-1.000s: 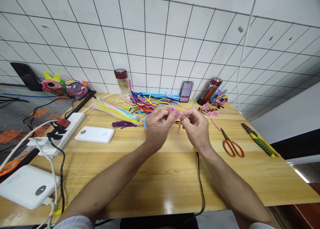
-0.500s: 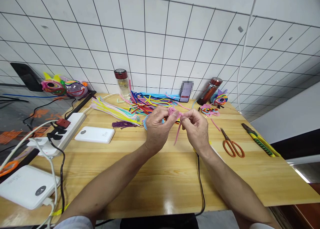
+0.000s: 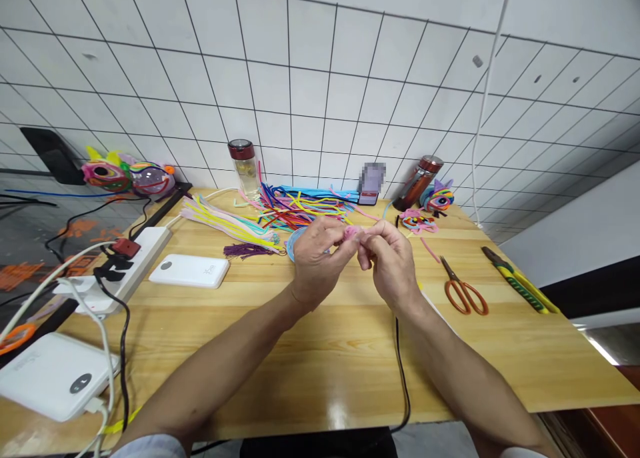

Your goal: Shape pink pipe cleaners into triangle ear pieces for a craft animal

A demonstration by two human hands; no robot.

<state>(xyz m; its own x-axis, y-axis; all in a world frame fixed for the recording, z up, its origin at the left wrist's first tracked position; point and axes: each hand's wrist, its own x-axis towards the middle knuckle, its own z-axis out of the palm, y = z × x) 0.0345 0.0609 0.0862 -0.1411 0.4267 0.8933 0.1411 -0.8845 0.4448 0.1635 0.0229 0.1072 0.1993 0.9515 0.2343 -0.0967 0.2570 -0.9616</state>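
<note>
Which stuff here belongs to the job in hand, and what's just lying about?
In the job: pink piece between left hand and right hand; likely multicoloured strands, scissors.

Apparently lying about: white power banks, glass bottle, dark red flask, phone.

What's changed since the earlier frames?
The loose pink strand hanging between the hands no longer shows, and less of the pink bundle is visible behind the fingers. No visible release. Left hand and right hand barely shifted. Scissors and pliers stayed put.
</note>
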